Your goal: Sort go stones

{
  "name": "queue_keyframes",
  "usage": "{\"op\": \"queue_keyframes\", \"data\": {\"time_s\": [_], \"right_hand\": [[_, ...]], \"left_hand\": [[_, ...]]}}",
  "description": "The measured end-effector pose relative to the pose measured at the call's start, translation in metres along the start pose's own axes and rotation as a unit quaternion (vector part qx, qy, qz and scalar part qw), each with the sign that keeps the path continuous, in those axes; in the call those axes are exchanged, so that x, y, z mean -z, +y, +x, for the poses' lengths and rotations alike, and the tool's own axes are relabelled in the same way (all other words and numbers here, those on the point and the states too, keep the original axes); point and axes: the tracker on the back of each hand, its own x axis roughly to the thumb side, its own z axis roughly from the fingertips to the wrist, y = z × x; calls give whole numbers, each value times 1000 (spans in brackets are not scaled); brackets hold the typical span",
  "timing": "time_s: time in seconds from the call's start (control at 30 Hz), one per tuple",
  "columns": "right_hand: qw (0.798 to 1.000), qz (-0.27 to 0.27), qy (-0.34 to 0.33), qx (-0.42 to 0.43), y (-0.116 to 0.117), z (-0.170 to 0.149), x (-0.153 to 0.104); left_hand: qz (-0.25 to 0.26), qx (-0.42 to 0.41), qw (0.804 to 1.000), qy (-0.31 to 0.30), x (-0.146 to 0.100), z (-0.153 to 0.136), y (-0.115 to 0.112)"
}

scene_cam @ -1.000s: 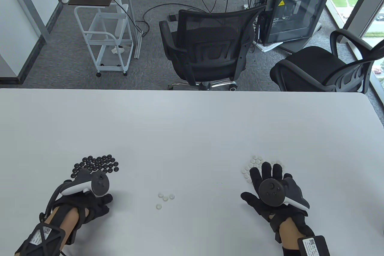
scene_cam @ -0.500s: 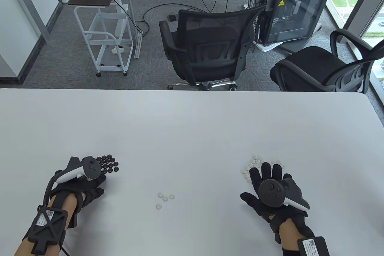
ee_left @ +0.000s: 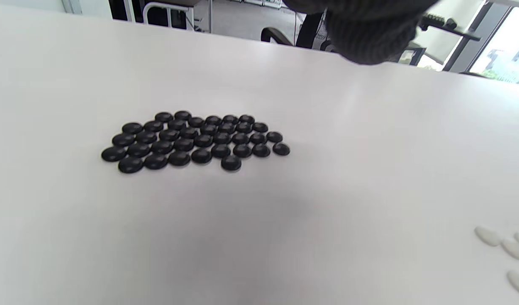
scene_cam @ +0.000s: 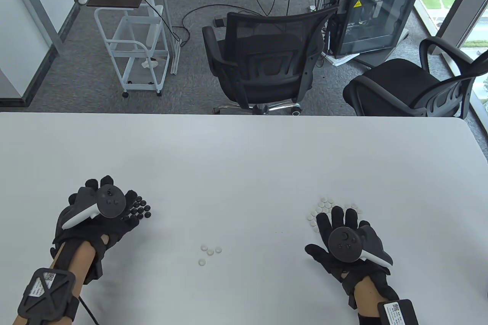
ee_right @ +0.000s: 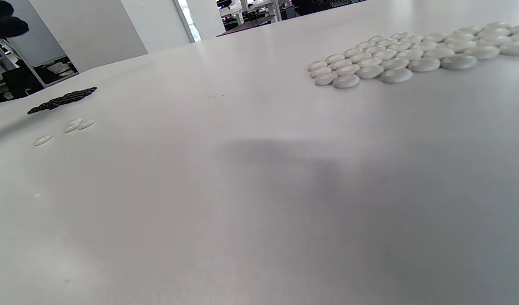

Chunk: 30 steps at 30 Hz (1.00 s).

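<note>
- table view has the left hand (scene_cam: 100,213) over most of the black stones (scene_cam: 140,209); the left wrist view shows the whole patch (ee_left: 194,140), a flat oval with its long axis running across that view
- right hand (scene_cam: 343,239) lies with fingers spread straight by the white stones (scene_cam: 324,205); left fingers look loosely spread, holding nothing
- four stray white stones (scene_cam: 208,252) sit mid-table between the piles
- white table (scene_cam: 244,157); office chairs (scene_cam: 263,58) on grey carpet behind
</note>
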Motion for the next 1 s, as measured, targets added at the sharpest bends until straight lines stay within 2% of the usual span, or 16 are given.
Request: {"op": "queue_keyframes", "data": {"time_s": [0.1,0.23,0.37,0.47,0.53,0.87,1.0], "right_hand": [[1000,-2,-2,0,0,1,0],[1000,-2,-5,0,1,3,2],[1000,-3,-9,-2,2,5,3],[1000,-2,-9,-2,2,5,3],[1000,-3,-8,-2,3,6,2],[1000,8,-3,-7,7,6,6],[1000,7,-7,-7,8,8,7]], "left_hand": [[72,22,997,-32,-24,19,10],[114,81,989,-43,-42,38,5],[158,96,979,-86,-54,46,-12],[202,76,970,-109,-55,46,-32],[218,98,965,-107,-53,44,-45],[224,94,965,-101,-31,25,-73],[200,101,970,-95,-24,23,-83]]}}
